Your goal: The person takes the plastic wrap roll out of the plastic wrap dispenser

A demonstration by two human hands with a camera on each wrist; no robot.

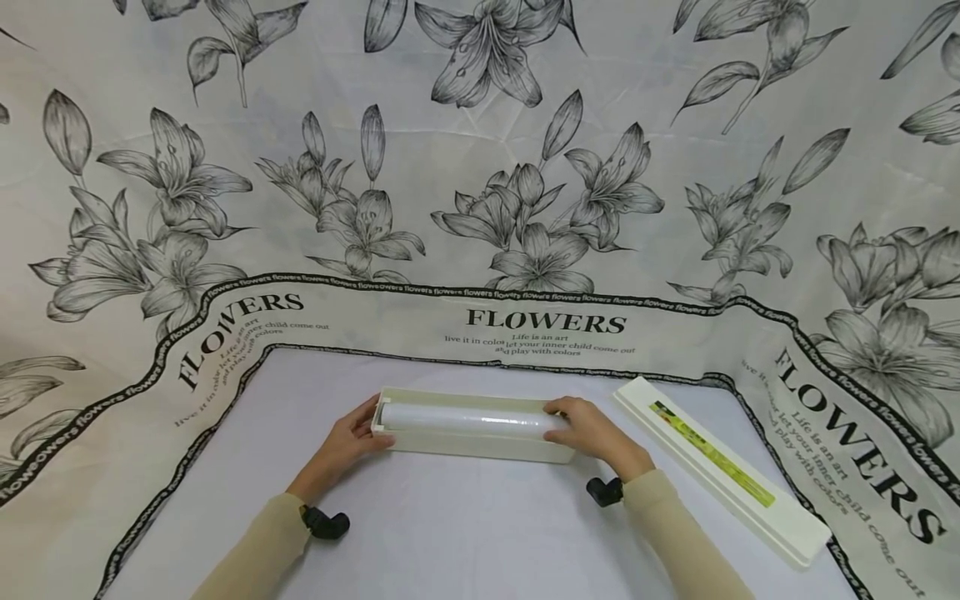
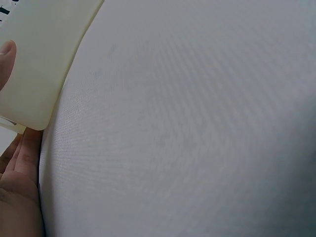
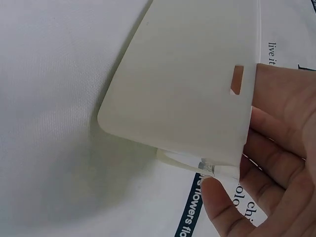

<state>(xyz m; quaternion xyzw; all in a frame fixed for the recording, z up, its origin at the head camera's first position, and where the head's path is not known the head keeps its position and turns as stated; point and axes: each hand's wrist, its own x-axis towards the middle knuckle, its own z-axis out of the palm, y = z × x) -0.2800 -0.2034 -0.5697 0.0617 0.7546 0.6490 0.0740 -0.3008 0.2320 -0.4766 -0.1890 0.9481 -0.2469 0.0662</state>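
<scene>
A long cream box lies on the white cloth with its top uncovered. A shiny white roll of plastic wrap lies along its opening. My left hand grips the box's left end, thumb at the front and fingers round the end. In the left wrist view, only the thumb and part of the palm show beside the box. At the other end, my right hand holds the roll's end, thumb in front and fingers behind. The box wall partly hides these fingers in the right wrist view.
A long cream lid with a yellow-green label lies slantwise at the right, partly over the cloth's printed border. Behind the box stands a flower-printed fabric backdrop. White cloth spreads in front of the box.
</scene>
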